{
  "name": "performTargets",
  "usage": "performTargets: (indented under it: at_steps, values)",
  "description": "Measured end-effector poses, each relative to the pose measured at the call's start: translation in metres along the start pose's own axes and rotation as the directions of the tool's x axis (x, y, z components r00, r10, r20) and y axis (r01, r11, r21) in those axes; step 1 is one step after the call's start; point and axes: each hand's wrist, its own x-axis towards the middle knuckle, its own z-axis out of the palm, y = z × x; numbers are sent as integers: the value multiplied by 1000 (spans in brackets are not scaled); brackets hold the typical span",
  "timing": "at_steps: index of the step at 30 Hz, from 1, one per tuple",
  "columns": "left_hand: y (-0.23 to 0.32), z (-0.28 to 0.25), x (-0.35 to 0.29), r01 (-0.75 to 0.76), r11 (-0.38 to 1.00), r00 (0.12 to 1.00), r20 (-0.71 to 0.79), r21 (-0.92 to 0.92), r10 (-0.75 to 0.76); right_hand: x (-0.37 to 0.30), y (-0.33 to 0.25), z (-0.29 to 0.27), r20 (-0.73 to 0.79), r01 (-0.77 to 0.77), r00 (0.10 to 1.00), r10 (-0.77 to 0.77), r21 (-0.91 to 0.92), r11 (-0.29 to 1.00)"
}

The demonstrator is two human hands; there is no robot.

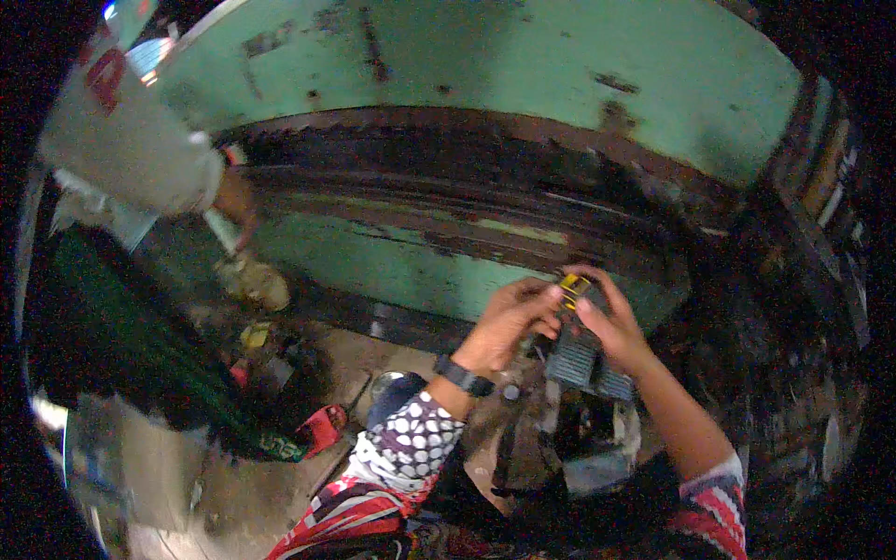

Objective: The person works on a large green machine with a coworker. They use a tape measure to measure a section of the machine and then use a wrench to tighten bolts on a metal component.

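— While both hands meet at two o'clock from centre, how far along is it?
— Midway, I judge: left hand [511, 317] and right hand [605, 322] both pinch the small yellow-and-black part [573, 287] above the grey ribbed block [579, 362]; nothing yet set down.

Camera position: worn on the person's head, the left one of a side-by-side pair.
Direction: looks down and forward, over both forearms rising from the lower edge.
Nearness: close; the left hand [509, 320] and right hand [609, 327] sit just below centre.
Lens: wide fisheye, bending the green machine body [485, 84] toward a dark rim.
Views: only one.
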Motion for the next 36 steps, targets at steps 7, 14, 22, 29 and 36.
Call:
performTargets:
  at_steps: [7, 14, 22, 29, 36]
  values:
    - [-2, 0, -5, 49, 999, 994, 94, 18, -50, -20, -33, -11, 201, 48, 979, 41, -421, 906]
    - [-3, -22, 1, -71, 997, 997, 43, 30, 69, -23, -40, -28, 297, 41, 941, 161, -573, 819]
    - [29, -182, -16, -767, 574, 563, -730, -288, 386, -86, -7, -230, 267, -172, 858, 439, -656, 735]
    - [2, -87, 17, -692, 696, 538, -779, -191, 321, -11, -42, -179, 260, -273, 888, 379, -363, 891]
    - [-6, -54, 40, -602, 769, 628, -724, -217, 286, 107, -53, -100, 214, -128, 937, 275, -522, 843]
